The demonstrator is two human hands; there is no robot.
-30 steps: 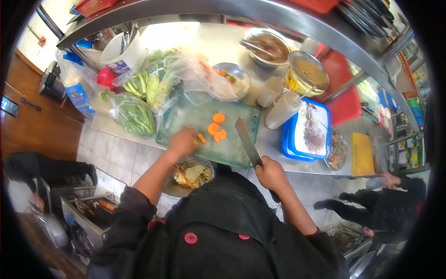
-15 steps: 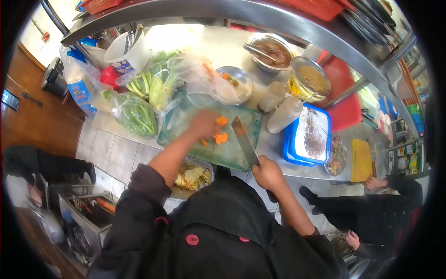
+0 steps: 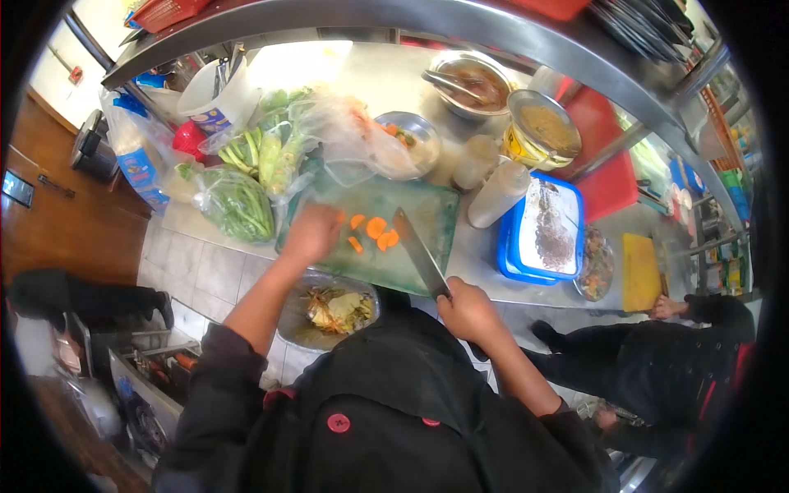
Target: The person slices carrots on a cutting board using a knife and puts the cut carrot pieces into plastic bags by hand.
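My right hand [image 3: 472, 312] is wrapped around the handle of a large kitchen knife [image 3: 423, 253], its blade angled up and left over the green cutting board [image 3: 419, 205]. Several orange carrot slices [image 3: 376, 227] lie on the board to the left of the blade. My left hand [image 3: 313, 233] is at the board's left side with fingers closed; a bit of orange carrot [image 3: 340, 217] shows at its fingertips, the rest hidden. Below the board's near edge is a bowl of vegetable scraps [image 3: 333, 316].
Bagged green beans [image 3: 236, 201] and leafy greens [image 3: 275, 148] sit left. Behind stand a metal bowl [image 3: 426, 131] and a bowl of sauce [image 3: 493, 99]. Squeeze bottles [image 3: 501, 195] and a blue-rimmed tub [image 3: 546, 234] are right. A co-worker's hand [image 3: 667, 306] is by a yellow board [image 3: 639, 271].
My left hand has moved left across the board, away from the slices, uncovering more carrot pieces and the scrap bowl. The knife has shifted slightly left in my right hand.
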